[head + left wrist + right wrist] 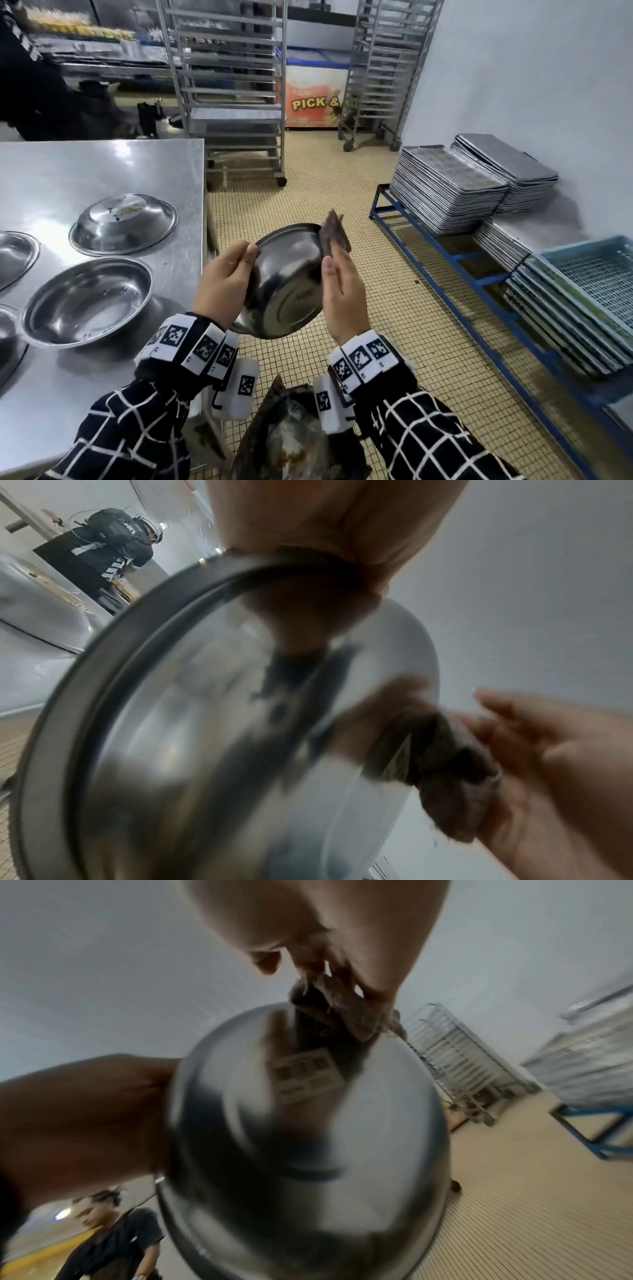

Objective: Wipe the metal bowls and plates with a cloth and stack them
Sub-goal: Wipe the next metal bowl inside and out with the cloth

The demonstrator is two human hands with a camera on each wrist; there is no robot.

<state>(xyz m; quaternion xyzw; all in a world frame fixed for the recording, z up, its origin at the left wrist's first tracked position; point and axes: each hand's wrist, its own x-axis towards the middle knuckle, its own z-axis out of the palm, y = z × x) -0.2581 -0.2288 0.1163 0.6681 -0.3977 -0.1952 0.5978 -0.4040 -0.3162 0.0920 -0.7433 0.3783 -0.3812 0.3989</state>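
While my left grip [224, 274] holds the round steel bowl [287, 284] by its rim, my right grip [342, 291] pinches the brown cloth [335, 234] against its far edge; three round steel bowls [89, 301] left of my grips sit unstacked on the steel desk [85, 168].

Black sleeves [424, 435] with white grid checks; white wristbands [363, 358] bearing black square markers.

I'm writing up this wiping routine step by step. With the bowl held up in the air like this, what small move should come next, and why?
Probably draw the cloth across the bowl's outer wall. The left hand grips the rim, tilting the bowl's underside toward the person, and the right hand pinches the cloth at the far rim, so the wall lies open to a stroke.
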